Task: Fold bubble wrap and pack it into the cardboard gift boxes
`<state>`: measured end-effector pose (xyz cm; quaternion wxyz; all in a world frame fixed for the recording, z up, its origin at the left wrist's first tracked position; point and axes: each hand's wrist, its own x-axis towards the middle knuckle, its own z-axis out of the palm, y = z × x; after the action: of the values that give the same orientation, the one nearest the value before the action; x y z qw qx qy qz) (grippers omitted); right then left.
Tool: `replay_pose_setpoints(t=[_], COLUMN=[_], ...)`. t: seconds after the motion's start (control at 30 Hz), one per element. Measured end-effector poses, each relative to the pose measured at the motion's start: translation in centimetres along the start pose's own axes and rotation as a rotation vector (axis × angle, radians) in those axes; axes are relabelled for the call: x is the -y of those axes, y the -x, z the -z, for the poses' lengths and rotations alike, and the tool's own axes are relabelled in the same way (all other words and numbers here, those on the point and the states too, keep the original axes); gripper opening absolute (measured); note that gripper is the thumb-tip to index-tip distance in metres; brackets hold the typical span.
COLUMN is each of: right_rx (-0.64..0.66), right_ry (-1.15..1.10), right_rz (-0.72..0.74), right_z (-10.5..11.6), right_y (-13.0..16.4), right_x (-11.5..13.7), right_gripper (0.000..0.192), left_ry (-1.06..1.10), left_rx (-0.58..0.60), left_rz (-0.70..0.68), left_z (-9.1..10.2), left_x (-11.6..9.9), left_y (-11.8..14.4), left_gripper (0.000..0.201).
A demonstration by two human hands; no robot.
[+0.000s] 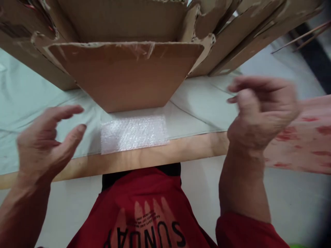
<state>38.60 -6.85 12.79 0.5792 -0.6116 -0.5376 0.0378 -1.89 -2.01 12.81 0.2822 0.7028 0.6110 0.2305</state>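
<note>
A flat piece of bubble wrap (134,134) lies on the pale cloth at the table's near edge, right in front of a cardboard box. To its left, my left hand (49,141) hovers with thumb and fingers apart, holding nothing. My right hand (263,106) is raised further off to the right, blurred by motion. Its fingers are loosely curled with gaps between them, and I see nothing held in it. Neither hand touches the bubble wrap or the box.
An upright cardboard box (126,72) with cut, notched upper edges stands at the back. More cardboard (240,44) flanks it on both sides. The pale cloth (196,106) covers the table up to a bare wooden edge (196,148). Pink fabric with red marks (305,137) is at the right.
</note>
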Motion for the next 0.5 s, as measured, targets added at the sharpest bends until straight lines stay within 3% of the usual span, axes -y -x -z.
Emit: replay_pose_setpoints(t=[0.07,0.13,0.2,0.3,0.4,0.5], right_rx=[0.413,0.78,0.963,0.961,0.862,0.765], right_ry=[0.06,0.106,0.167,0.249,0.217,0.102], right_rz=[0.017,0.107,0.205,0.267,0.244,0.167], right_z=[0.1,-0.5,-1.7,-3.3,-4.0,-3.9], right_y=[2.0,4.3,6.2,7.4,7.1,6.1], right_x=[0.7,0.5,-0.3,-1.6,-1.7,-0.6], right_gripper=[0.019,0.031,0.038,0.021,0.026,0.023], left_ry=[-0.034,-0.062,-0.153,-0.283,-0.244,-0.121], left_rx=[0.013,0.112,0.184,0.165,0.072,0.056], left_rz=[-0.23,-0.425,-0.544,-0.626,-0.573,-0.502], left_z=[-0.7,-2.0,-3.3,-4.2,-3.6,-2.9], left_x=[0.8,2.2,3.7,4.7,3.9,2.6], left_y=[0.3,0.5,0.6,0.7,0.8,1.2], left_gripper=[0.038,0.041,0.047,0.036,0.02,0.026])
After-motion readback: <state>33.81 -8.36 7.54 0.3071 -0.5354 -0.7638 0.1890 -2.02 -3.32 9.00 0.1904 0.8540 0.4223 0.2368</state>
